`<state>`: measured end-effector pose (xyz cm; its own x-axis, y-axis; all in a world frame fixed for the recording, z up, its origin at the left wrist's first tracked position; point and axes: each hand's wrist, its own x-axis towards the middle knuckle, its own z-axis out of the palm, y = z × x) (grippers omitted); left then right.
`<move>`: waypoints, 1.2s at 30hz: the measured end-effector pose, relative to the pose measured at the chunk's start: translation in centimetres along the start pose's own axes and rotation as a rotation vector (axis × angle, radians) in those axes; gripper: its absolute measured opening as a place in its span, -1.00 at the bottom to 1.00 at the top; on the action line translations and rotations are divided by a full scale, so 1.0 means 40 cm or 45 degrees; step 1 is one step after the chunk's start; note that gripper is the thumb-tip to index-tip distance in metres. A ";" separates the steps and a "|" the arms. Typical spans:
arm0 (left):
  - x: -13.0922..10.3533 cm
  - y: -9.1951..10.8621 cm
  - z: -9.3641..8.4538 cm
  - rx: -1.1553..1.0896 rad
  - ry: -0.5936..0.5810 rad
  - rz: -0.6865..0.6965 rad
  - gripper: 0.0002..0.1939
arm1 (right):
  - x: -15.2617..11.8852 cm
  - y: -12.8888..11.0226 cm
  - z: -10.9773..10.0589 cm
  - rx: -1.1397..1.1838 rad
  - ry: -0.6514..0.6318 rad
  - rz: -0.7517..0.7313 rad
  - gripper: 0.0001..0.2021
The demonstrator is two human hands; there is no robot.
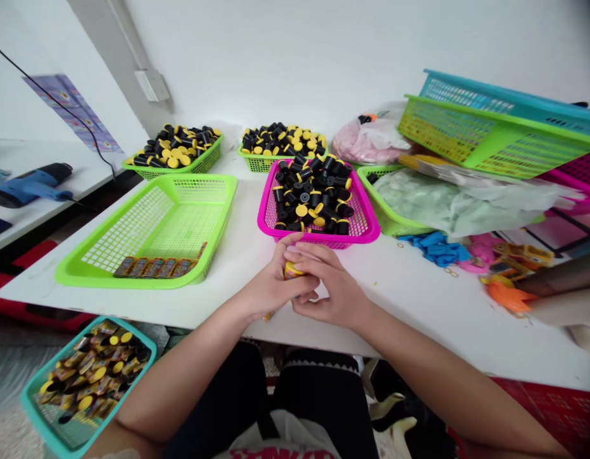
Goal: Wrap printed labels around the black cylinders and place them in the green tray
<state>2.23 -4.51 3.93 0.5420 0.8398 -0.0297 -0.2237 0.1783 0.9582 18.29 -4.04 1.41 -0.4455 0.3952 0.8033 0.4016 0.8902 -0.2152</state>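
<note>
My left hand (275,280) and my right hand (330,284) meet near the table's front edge, fingers wrapped round a small yellow canister (291,271) with a printed label. Most of the canister is hidden by the fingers. Just beyond them stands a magenta basket (366,217) heaped with black canisters with yellow lids. To the left, a green basket (208,236) holds a row of flat printed labels (155,267) along its near side. A small printed piece (268,315) lies on the table by my left wrist.
Two green baskets (206,159) (261,164) of black and yellow canisters stand at the back. A teal basket (148,344) of labelled canisters sits below the table, left. Stacked baskets (486,134), bags (448,197) and blue scraps (435,247) occupy the right. A blue heat gun (29,185) lies far left.
</note>
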 end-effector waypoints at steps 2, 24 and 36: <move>-0.003 0.001 0.005 0.148 0.062 0.079 -0.12 | -0.001 0.004 -0.003 -0.176 0.057 -0.122 -0.50; -0.114 0.030 -0.033 0.746 0.374 0.368 -0.44 | -0.002 -0.023 0.021 0.013 0.047 -0.155 -0.50; -0.135 0.289 -0.366 1.683 0.774 -0.123 -0.74 | 0.259 0.264 0.020 -0.199 -1.170 0.879 -0.65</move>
<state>-15.14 0.53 11.02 0.0171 0.9948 0.1000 0.8677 -0.0645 0.4929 17.27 9.64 7.00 -0.4807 0.8586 -0.1781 0.8517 0.4089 -0.3277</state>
